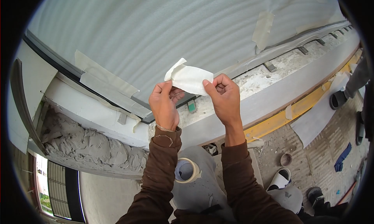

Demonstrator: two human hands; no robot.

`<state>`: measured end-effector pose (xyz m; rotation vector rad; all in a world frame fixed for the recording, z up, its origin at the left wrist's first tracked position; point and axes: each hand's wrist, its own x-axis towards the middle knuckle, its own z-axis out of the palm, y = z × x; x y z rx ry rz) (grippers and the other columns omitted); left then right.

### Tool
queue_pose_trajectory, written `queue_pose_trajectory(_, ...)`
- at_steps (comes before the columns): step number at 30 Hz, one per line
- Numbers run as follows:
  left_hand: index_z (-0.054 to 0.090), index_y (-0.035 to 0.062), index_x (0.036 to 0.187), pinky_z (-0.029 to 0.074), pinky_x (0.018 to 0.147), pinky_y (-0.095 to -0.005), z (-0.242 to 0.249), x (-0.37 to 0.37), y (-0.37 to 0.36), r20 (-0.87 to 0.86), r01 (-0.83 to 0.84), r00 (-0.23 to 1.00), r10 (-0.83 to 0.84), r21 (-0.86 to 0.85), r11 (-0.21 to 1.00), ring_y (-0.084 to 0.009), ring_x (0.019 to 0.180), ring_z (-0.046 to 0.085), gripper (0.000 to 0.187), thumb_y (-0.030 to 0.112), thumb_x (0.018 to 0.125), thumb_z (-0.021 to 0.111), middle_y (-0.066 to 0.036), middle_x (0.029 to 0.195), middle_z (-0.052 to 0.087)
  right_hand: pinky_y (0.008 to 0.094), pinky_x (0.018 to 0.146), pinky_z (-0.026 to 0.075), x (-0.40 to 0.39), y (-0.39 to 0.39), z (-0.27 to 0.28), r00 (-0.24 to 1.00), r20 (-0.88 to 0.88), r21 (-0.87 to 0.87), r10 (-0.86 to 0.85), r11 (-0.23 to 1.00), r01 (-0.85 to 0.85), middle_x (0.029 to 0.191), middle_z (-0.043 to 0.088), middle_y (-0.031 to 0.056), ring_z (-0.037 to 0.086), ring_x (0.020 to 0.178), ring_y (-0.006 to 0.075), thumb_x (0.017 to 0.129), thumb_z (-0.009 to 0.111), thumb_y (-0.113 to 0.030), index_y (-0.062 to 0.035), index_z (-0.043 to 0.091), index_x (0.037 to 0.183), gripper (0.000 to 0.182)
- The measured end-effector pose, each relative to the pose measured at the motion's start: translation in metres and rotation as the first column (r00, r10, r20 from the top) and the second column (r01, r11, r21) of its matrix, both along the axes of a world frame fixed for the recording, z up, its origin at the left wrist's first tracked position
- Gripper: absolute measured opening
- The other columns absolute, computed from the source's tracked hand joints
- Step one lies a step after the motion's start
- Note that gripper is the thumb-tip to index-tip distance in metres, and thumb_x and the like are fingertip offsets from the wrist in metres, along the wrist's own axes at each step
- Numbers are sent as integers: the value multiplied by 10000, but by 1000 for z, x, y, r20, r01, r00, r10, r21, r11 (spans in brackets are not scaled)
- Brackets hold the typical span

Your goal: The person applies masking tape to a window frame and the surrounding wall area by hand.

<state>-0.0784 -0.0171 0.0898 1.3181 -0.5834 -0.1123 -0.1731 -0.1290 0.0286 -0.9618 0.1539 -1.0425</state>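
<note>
A short, wide piece of cream masking tape (193, 78) is stretched between my two hands, its left end curled up. My left hand (163, 103) pinches the left end between thumb and fingers. At the right end, my right hand (225, 97) grips it with the thumb on top. Behind the tape stands a large panel (128, 29) covered in translucent sheeting, with tape strips (105, 78) stuck along its lower edge. A roll of masking tape (188, 170) rests on my grey-trousered leg. Below my hands, a small green-topped block (191, 106) sits on the sill at the panel's corner.
Rough grey mortar (93, 140) fills a ledge at left. A white sill (265, 103) and a yellow strip (300, 111) run to the right. On the dusty floor lie a small round cup (286, 159), a slipper (279, 179) and a white sheet (317, 121). Another person's foot (339, 100) is at right.
</note>
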Motion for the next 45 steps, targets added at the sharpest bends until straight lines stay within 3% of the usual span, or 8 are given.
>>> queue_pose_trajectory(12,596,30,926,570,714,-297,-7,14,-24,-67,85,995,-77,121,989,-133,784,665,178,95,884,757,-70,866,675,234,730,497,-22,-18,3,981,169,-106,95,991,-78,833,533,-10,539,796,54,902,679,-9,-48,503,840,191)
queue_pose_trajectory(18,622,-20,1055,560,733,-283,-8,11,-51,133,103,982,-131,198,975,-150,845,674,248,114,896,757,-95,949,688,251,745,500,-41,-37,-6,997,70,-227,39,974,-22,830,548,2,534,780,62,899,703,-41,-42,505,844,206)
queue_pose_trajectory(25,645,-24,1100,542,723,-284,-22,-4,-91,-2,117,993,-117,116,986,-143,787,667,256,125,921,749,-80,933,709,216,655,438,-28,-77,-73,990,-26,121,-141,982,144,746,546,-27,506,710,57,923,735,-122,-50,551,846,212)
queue_pose_trajectory(29,716,-16,932,512,706,-303,-51,-15,-134,377,-10,917,-130,348,937,-137,789,652,119,93,896,746,-81,849,727,226,634,434,-28,-109,-108,950,-8,376,-312,879,292,757,586,-12,522,704,58,935,728,-151,-42,577,870,197)
queue_pose_trajectory(34,740,69,862,443,867,-409,-52,-22,-198,880,-242,414,-233,353,904,-283,857,603,42,100,834,731,-69,794,706,252,616,452,-25,-178,-127,793,-270,148,-546,790,594,751,617,17,560,689,90,919,737,-155,-34,587,924,193)
queue_pose_trajectory(37,733,86,864,398,907,-415,-47,-22,-229,952,-317,209,-222,281,906,-290,928,578,42,123,852,717,-59,805,702,340,742,458,-5,-192,-110,640,-436,70,-633,685,725,790,645,38,599,772,170,932,703,-203,-63,593,962,180)
queue_pose_trajectory(40,717,99,873,383,905,-409,-44,-18,-255,972,-396,-45,-229,193,898,-285,951,579,51,148,874,701,-60,844,706,452,968,281,4,-198,-92,452,-693,8,-562,621,784,932,690,22,571,1067,250,969,617,-309,-143,605,972,166)
queue_pose_trajectory(45,681,99,886,392,870,-410,-36,2,-264,913,-528,-243,-327,158,834,-282,925,592,55,151,879,699,-46,861,715,436,947,294,27,-205,-90,343,-725,-117,-598,597,794,920,689,35,582,1015,250,967,633,-280,-157,606,967,126)
